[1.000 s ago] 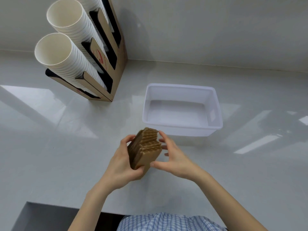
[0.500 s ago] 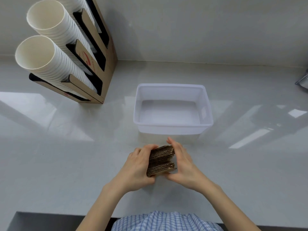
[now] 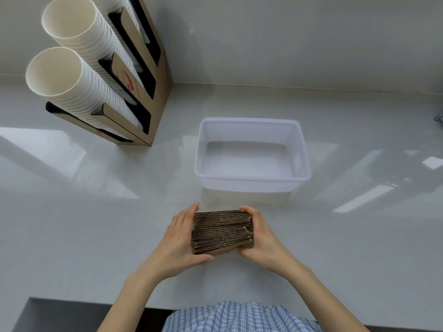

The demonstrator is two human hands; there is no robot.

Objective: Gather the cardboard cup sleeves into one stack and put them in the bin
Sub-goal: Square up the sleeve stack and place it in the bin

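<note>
Both hands press in on one stack of cardboard sleeves (image 3: 221, 232), the left hand (image 3: 178, 240) flat against its left end, the right hand (image 3: 261, 238) against its right end, so the stack is clamped between the palms at the tabletop (image 3: 72, 236), just in front of the bin (image 3: 251, 182). The edges look slightly uneven; I would square them, keep even pressure on both ends, then lift over the near rim and lower the stack in whole. Counted: one stack (the number of sleeves is too fine to tell), one empty bin, two cup columns (image 3: 79, 75) clearly in view in one holder (image 3: 158, 75)
</note>
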